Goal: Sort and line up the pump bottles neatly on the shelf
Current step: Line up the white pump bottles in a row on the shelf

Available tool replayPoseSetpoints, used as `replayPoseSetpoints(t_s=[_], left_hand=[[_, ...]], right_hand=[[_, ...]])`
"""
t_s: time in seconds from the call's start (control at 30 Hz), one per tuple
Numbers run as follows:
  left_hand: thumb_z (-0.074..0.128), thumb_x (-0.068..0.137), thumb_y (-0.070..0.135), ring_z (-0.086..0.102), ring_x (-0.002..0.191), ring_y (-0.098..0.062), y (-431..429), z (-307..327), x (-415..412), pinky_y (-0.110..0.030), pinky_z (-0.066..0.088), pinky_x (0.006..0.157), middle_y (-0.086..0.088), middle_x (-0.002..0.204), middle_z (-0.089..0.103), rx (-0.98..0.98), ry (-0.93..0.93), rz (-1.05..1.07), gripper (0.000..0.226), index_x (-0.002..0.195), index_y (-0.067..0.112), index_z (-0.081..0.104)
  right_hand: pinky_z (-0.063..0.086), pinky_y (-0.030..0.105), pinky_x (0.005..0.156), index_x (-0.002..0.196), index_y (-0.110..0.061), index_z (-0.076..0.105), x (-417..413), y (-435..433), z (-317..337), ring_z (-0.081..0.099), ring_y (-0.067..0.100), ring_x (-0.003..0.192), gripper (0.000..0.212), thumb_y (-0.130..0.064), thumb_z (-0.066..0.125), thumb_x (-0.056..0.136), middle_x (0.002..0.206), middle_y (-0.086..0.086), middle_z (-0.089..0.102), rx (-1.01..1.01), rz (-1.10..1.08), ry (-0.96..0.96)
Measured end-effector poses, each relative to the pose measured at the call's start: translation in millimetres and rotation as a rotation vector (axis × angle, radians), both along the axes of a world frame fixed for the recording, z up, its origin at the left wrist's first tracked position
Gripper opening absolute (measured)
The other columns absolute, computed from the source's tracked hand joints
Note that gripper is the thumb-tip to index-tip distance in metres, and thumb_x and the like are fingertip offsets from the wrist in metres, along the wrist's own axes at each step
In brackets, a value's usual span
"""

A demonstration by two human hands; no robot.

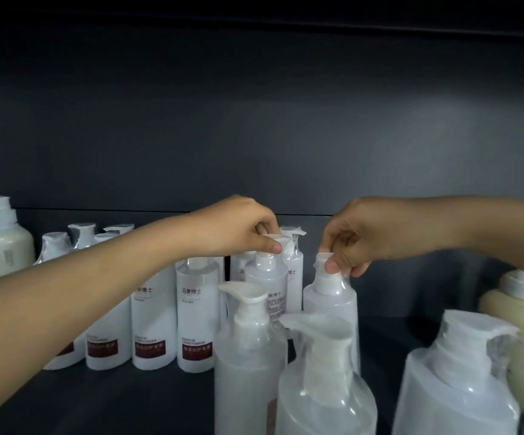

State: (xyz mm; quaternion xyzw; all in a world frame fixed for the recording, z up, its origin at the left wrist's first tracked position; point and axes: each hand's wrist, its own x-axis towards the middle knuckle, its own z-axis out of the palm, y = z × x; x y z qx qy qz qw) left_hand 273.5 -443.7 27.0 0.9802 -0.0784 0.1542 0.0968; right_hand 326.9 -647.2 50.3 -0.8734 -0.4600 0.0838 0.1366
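Note:
White pump bottles wrapped in clear film stand on a dark shelf [129, 400]. My left hand [248, 227] pinches the pump head of a white bottle [268, 287] in the middle of the group. My right hand [361, 233] pinches the wrapped pump head of a neighbouring white bottle [333, 302] just to its right. A row of several white bottles with dark red labels [196, 315] stands to the left, partly hidden behind my left forearm. Three larger frosted bottles [248, 365] stand close to the camera in front.
Pale green bottles [1, 243] stand at the far left. Cream-coloured bottles [518, 315] stand at the right edge. The dark back wall [254, 136] rises behind the bottles. Bare shelf surface lies at the lower left front.

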Motion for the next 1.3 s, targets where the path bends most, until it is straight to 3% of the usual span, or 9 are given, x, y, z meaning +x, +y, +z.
replayPoseSetpoints(t_s=[0.33, 0.47, 0.57, 0.7, 0.77, 0.83, 0.93, 1.07, 1.3], left_hand=[[0.066, 0.083, 0.034, 0.06, 0.083, 0.002, 31, 0, 14, -0.017, 0.046, 0.075, 0.017, 0.089, 0.067, 0.033, 0.061, 0.024, 0.017, 0.097, 0.024, 0.068], [0.067, 0.082, 0.032, 0.056, 0.071, 0.007, 39, 1, 15, -0.016, 0.044, 0.07, 0.022, 0.078, 0.062, 0.017, 0.114, 0.01, 0.011, 0.093, 0.029, 0.067], [0.063, 0.085, 0.031, 0.056, 0.074, 0.007, 37, 1, 15, -0.013, 0.043, 0.07, 0.024, 0.076, 0.06, 0.028, 0.135, -0.006, 0.014, 0.098, 0.027, 0.067], [0.064, 0.084, 0.036, 0.055, 0.065, 0.015, 37, 1, 16, -0.006, 0.039, 0.062, 0.025, 0.074, 0.059, 0.022, 0.113, -0.015, 0.02, 0.101, 0.027, 0.068], [0.066, 0.081, 0.041, 0.056, 0.066, 0.008, 38, 0, 17, -0.012, 0.042, 0.065, 0.019, 0.078, 0.062, 0.003, 0.096, -0.01, 0.022, 0.099, 0.028, 0.068], [0.066, 0.079, 0.045, 0.055, 0.064, 0.003, 39, -1, 18, -0.02, 0.044, 0.066, 0.014, 0.078, 0.065, 0.01, 0.083, -0.014, 0.021, 0.093, 0.029, 0.069], [0.069, 0.077, 0.04, 0.05, 0.054, 0.003, 37, 1, 18, -0.024, 0.043, 0.062, 0.011, 0.07, 0.064, 0.032, 0.106, -0.054, 0.015, 0.086, 0.028, 0.069], [0.071, 0.078, 0.031, 0.047, 0.055, 0.001, 38, 7, 22, -0.016, 0.037, 0.057, 0.008, 0.071, 0.064, 0.063, 0.151, -0.107, 0.016, 0.093, 0.024, 0.07], [0.07, 0.08, 0.01, 0.061, 0.074, -0.008, 46, 9, 24, -0.021, 0.05, 0.072, 0.003, 0.088, 0.067, -0.065, 0.283, -0.228, 0.019, 0.088, 0.027, 0.066]], right_hand=[[0.058, 0.028, 0.078, 0.091, -0.017, 0.059, 40, 42, -4, 0.072, 0.02, 0.084, 0.008, -0.019, 0.065, 0.087, 0.094, 0.007, 0.072, -0.023, -0.026, 0.003], [0.057, 0.032, 0.082, 0.095, -0.015, 0.058, 47, 51, -9, 0.07, 0.022, 0.087, 0.008, -0.017, 0.062, 0.089, 0.091, 0.003, 0.068, -0.022, -0.025, -0.008], [0.056, 0.034, 0.085, 0.103, -0.018, 0.058, 50, 51, -11, 0.069, 0.025, 0.091, 0.016, -0.02, 0.063, 0.088, 0.098, 0.0, 0.068, -0.017, -0.022, -0.017], [0.055, 0.026, 0.081, 0.116, -0.02, 0.062, 47, 48, -10, 0.068, 0.02, 0.084, 0.029, -0.013, 0.063, 0.088, 0.087, -0.021, 0.061, 0.045, -0.007, 0.011], [0.056, 0.028, 0.082, 0.112, -0.018, 0.066, 47, 47, -10, 0.07, 0.023, 0.087, 0.026, -0.013, 0.064, 0.087, 0.083, -0.022, 0.064, 0.063, -0.002, 0.003], [0.055, 0.021, 0.077, 0.108, -0.018, 0.067, 46, 48, -10, 0.07, 0.015, 0.076, 0.022, -0.015, 0.066, 0.086, 0.072, -0.024, 0.066, 0.061, -0.021, -0.012], [0.056, 0.016, 0.069, 0.101, -0.013, 0.068, 45, 51, -9, 0.066, 0.003, 0.062, 0.017, -0.016, 0.068, 0.084, 0.081, -0.01, 0.069, 0.078, -0.048, 0.019], [0.056, 0.019, 0.064, 0.088, -0.01, 0.067, 40, 59, -10, 0.069, 0.012, 0.066, 0.013, -0.021, 0.07, 0.082, 0.079, 0.001, 0.069, 0.092, -0.115, 0.051], [0.055, 0.019, 0.053, 0.084, -0.003, 0.06, 37, 66, -14, 0.065, 0.013, 0.051, 0.02, -0.021, 0.068, 0.083, 0.076, 0.011, 0.066, 0.107, -0.258, 0.108]])
